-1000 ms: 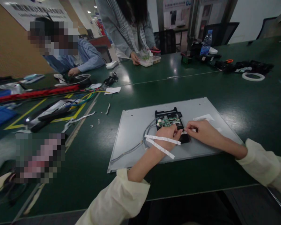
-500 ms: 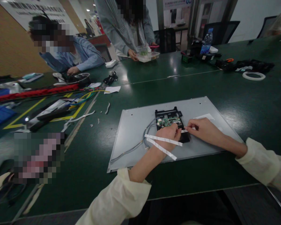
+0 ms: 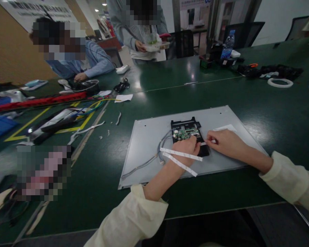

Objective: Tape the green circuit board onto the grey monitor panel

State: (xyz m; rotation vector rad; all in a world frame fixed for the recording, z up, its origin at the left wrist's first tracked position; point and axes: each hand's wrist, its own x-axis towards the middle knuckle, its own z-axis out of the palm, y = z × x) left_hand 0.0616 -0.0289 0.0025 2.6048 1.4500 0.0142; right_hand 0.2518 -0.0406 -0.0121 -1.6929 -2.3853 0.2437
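Note:
A light grey panel [image 3: 149,137] lies flat on the green table with a black plastic frame [image 3: 182,122] on it. The frame carries a green circuit board [image 3: 181,133], and grey cables [image 3: 146,160] trail from its left side. My left hand [image 3: 185,146] rests over the lower part of the frame, fingers closed; what they hold is hidden. Two white tape strips [image 3: 180,164] stick to the back of that hand. To its right, my right hand [image 3: 224,141] pinches a short white tape strip [image 3: 204,143], which reaches toward my left fingertips.
Tape scraps [image 3: 118,118], a red bar [image 3: 48,98] and a black device [image 3: 45,128] lie to the left. A tape roll [image 3: 280,83] and a water bottle [image 3: 228,44] are at the right back. Two people are across the table, one holding a clear food container [image 3: 157,46].
My hands have shifted very slightly, and more of the white strip between them shows. The standing person has raised the food container and moved back from the table.

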